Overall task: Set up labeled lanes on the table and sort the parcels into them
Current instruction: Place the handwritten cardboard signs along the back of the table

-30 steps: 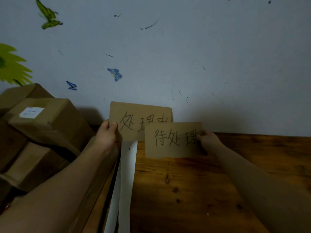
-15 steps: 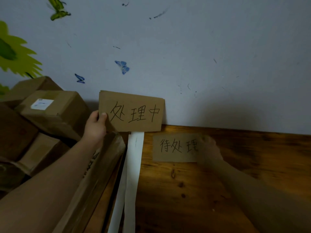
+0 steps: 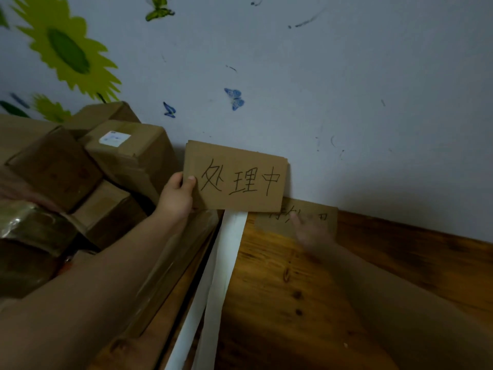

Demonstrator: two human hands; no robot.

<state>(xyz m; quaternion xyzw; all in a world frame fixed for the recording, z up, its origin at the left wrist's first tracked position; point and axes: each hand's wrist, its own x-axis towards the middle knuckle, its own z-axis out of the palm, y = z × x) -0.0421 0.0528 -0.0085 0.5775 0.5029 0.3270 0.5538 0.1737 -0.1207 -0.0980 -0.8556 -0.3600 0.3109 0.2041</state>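
Observation:
My left hand (image 3: 177,196) grips the left edge of a cardboard sign (image 3: 240,180) with three handwritten characters, held upright in front of the wall. A second cardboard sign (image 3: 274,222) lies flat on the wooden table (image 3: 306,303) at the wall, partly hidden behind the first. My right hand (image 3: 310,231), blurred, rests on it with a finger pressing its face. A white strip (image 3: 226,249) runs down the table from under the held sign. Brown cardboard parcels (image 3: 128,153) are piled at the left.
The pale wall (image 3: 346,102) carries butterfly and green flower stickers. A parcel wrapped in shiny tape (image 3: 29,236) sits at the far left. A long flat carton (image 3: 173,276) lies along the table's left side under my left forearm.
My right hand set the second sign down flat on the table and slid it back to the wall. My left hand kept hold of its sign, which now overlaps the lying one.

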